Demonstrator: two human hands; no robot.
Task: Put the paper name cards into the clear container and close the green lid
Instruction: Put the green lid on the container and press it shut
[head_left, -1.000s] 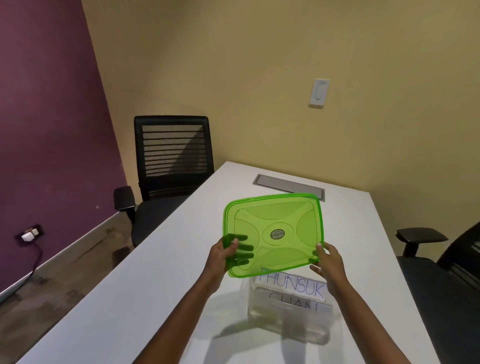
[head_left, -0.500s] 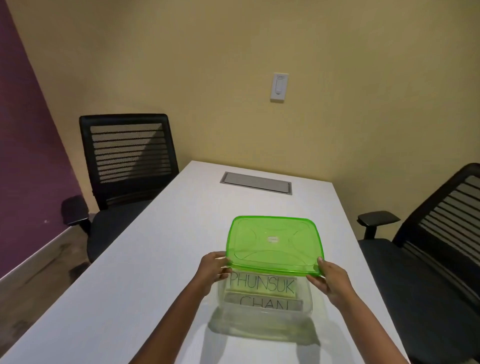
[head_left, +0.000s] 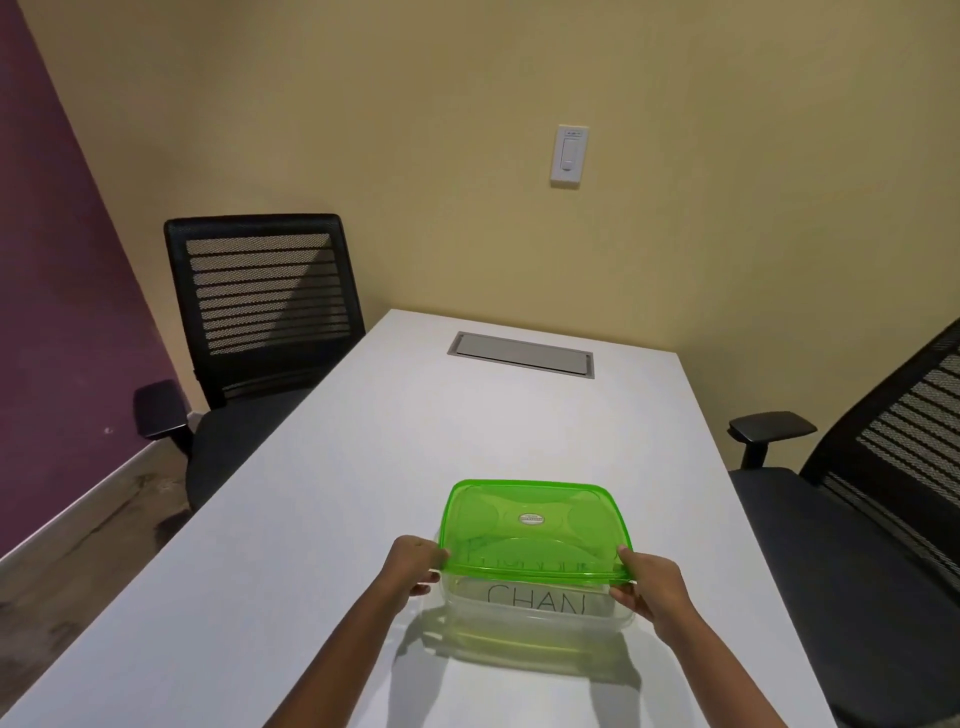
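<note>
I see green lid over clear container | left hand grasping lid at 9 o'clock | right hand grasping it at 3 o'clock | name card inside, on surface

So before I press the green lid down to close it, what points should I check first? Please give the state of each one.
1. Name cards inside the clear container: ok, "CHAN" reads through the wall.
2. Green lid lies over the container: ok.
3. Both near corners held, left hand and right hand: ok.
4. Far edge seated on the rim: cannot tell.
5. Near edge snapped down: cannot tell, the grip of both hands covers the corners.
6. Container stands flat on the white table: ok.
</note>
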